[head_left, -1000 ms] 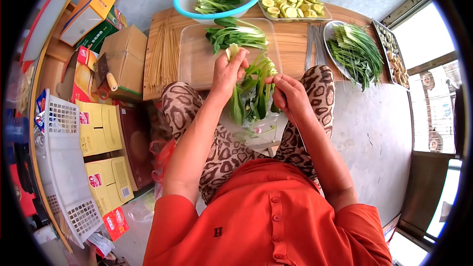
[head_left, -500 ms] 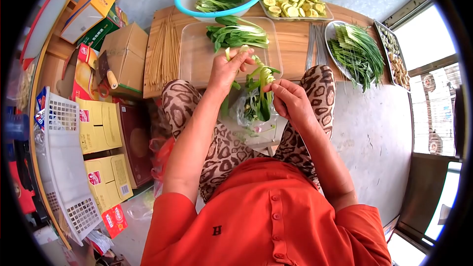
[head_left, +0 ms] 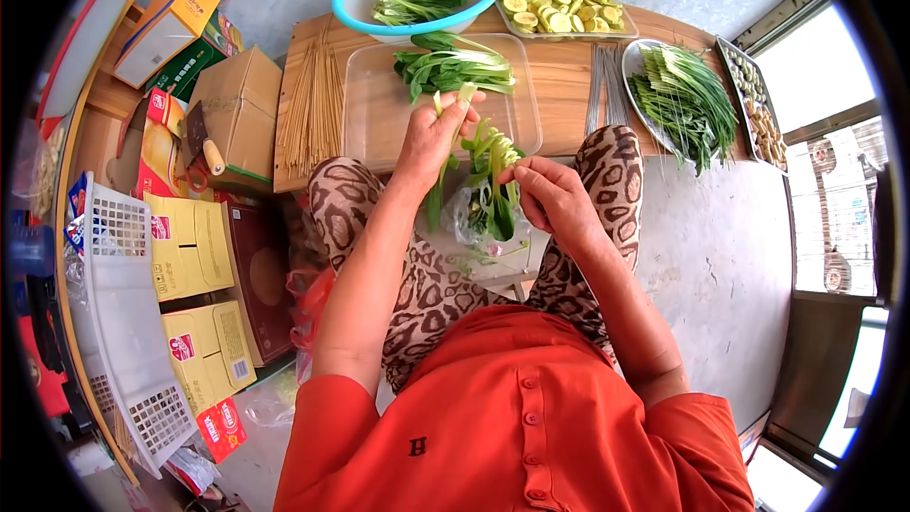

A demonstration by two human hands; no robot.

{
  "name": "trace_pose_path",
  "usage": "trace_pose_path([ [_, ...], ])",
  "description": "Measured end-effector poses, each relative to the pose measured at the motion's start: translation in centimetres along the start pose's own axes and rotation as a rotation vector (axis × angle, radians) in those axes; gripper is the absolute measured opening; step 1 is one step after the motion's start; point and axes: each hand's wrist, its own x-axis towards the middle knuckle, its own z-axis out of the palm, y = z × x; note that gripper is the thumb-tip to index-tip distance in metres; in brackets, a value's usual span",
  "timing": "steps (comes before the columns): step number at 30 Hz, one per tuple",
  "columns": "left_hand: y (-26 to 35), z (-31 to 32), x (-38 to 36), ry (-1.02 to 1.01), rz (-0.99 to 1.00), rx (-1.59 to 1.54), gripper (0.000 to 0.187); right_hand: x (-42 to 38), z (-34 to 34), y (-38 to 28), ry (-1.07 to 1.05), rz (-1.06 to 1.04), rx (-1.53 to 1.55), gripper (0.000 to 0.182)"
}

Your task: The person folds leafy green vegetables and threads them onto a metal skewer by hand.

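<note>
The person sits over a low wooden board (head_left: 569, 85), both hands raised between the knees and working one bunch of leafy greens (head_left: 493, 180). The left hand (head_left: 431, 137) is closed in a pinch around the pale stalk end of the bunch, with the cut stem tips poking up just above the fingertips; from there the greens hang down and slightly toward the person, so their long axis runs roughly from the board's near edge back toward the lap. The right hand (head_left: 550, 194) sits just beside the bunch on its right, fingers curled and thumb and forefinger pressed together on a single leaf stalk near the top of the bunch. So the greens lie between the two hands, the left one bearing their weight at the stem and the right one touching only one outer leaf. Beneath the hanging leaves a clear plastic bag (head_left: 474, 228) holds more green bits. Straight ahead of the left hand, just beyond its fingertips, a clear tray (head_left: 379, 114) on the board carries a few greens already laid crosswise. Farther off stand a blue-rimmed bowl (head_left: 355, 9) of the same leaves, a container of sliced yellow-green rounds (head_left: 559, 5), and a plate of long green chives (head_left: 682, 100) to the right. A sheaf of bamboo skewers (head_left: 313, 104) lies along the board's left edge.
</note>
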Motion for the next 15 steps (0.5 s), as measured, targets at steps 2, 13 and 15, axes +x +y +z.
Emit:
trace_pose_path([
  [2,-0.21,-0.07,0.02,0.003,0.003,0.008,0.030,0.15,0.11,0.27,0.011,-0.009,0.010,0.024],
  [13,-0.25,-0.03,-0.13,0.034,0.079,0.152,0.030,0.39,0.34,0.32,0.030,0.001,0.038,0.025],
  [15,-0.27,-0.01,-0.14,0.038,0.081,0.155,0.030,0.39,0.35,0.50,0.021,-0.012,0.042,0.025],
])
